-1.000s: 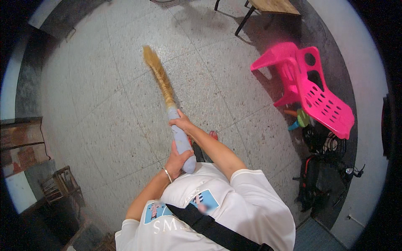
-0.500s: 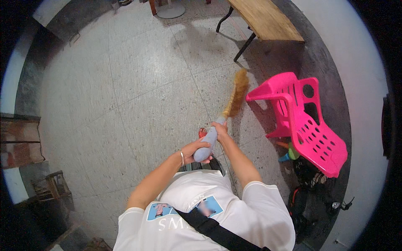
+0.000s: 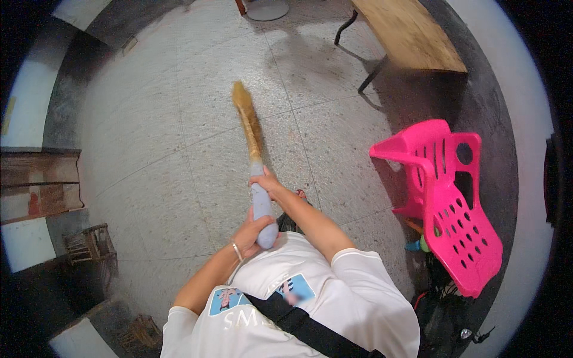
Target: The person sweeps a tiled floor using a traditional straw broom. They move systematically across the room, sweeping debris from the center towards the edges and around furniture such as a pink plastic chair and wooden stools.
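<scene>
Both my hands grip the thick grey handle of a broom in front of my body. My left hand is closed around the end of the handle close to my white shirt, a pale bracelet on its wrist. Farther down the handle, my right hand is wrapped round it. The broom's yellow-brown head points away from me, slightly left, over the floor. Its tip is somewhat blurred.
A pink plastic chair lies tipped over at right by the wall. Beyond it stands a wooden table with dark bent legs. Small wooden stools are at left. Speckled tiled floor lies between.
The broom has swung from pointing right, near the pink chair, to pointing slightly left. Both hands moved left with it, still holding on. The view has turned a little.
</scene>
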`<state>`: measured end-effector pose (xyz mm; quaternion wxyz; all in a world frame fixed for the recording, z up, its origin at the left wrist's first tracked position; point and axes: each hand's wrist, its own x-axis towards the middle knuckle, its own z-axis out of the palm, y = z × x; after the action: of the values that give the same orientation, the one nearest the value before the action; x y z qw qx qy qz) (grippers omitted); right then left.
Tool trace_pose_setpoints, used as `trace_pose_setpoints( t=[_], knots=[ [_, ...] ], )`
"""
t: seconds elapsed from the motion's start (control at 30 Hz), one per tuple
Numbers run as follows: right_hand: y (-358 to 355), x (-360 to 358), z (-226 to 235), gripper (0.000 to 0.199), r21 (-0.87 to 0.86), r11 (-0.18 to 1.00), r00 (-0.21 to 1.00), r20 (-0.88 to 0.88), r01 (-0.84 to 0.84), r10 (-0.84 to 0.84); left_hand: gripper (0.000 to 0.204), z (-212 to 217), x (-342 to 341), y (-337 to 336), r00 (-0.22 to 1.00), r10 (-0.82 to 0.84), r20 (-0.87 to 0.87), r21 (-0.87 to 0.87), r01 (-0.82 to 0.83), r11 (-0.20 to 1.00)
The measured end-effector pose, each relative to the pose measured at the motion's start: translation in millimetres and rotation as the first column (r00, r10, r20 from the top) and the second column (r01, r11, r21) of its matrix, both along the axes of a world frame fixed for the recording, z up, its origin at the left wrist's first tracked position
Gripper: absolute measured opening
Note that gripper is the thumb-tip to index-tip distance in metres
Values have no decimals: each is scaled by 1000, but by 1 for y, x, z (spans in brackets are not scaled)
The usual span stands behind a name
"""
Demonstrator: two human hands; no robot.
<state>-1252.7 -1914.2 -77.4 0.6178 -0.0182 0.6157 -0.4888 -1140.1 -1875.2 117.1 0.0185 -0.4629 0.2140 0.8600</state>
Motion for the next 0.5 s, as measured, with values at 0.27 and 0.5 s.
trace_pose_setpoints(
  t=[0.27,0.5],
  knots=[
    [3,-66,25,67,-88,987,972,-182,135,-149,73,7,-39,-22,991,-100,-92,-56,95,994],
    [-2,-134,3,62,219,881,886,-311,419,-344,59,-49,-74,-91,947,-207,-248,266,272,925]
  ],
)
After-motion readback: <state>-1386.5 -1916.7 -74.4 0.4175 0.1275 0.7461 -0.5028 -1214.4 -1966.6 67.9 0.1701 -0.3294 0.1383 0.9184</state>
